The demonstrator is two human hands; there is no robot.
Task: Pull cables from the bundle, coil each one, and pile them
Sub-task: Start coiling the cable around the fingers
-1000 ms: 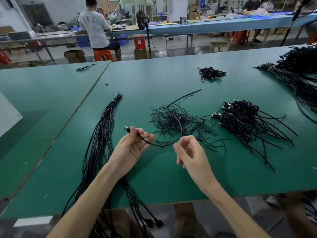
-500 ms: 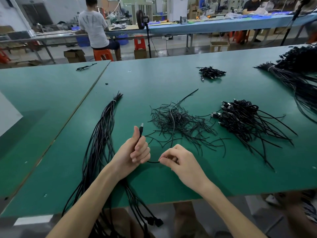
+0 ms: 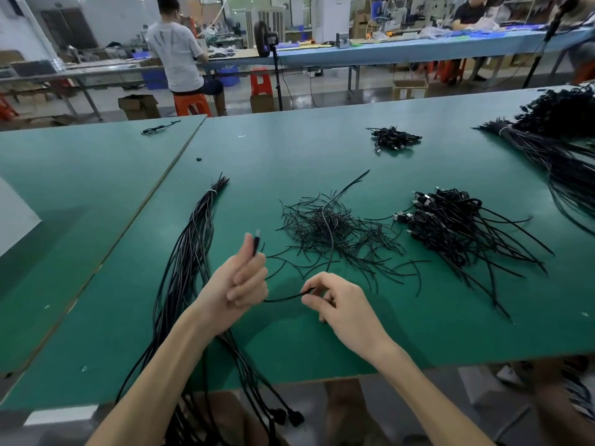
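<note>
Left hand point(image 3: 236, 284) grips cable point(image 3: 283, 298) plug-end up; right hand point(image 3: 341, 304) pinches same cable just right of it, above near tabletop point(image 3: 322, 349). Bundle point(image 3: 190, 252) lies left.

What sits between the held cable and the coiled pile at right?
A loose heap of thin black strands lies between the right hand and the coiled pile; the cable trails across it.

Green table point(image 3: 322, 342) bears cable bundle point(image 3: 190, 252), coiled pile point(image 3: 450, 220).
</note>
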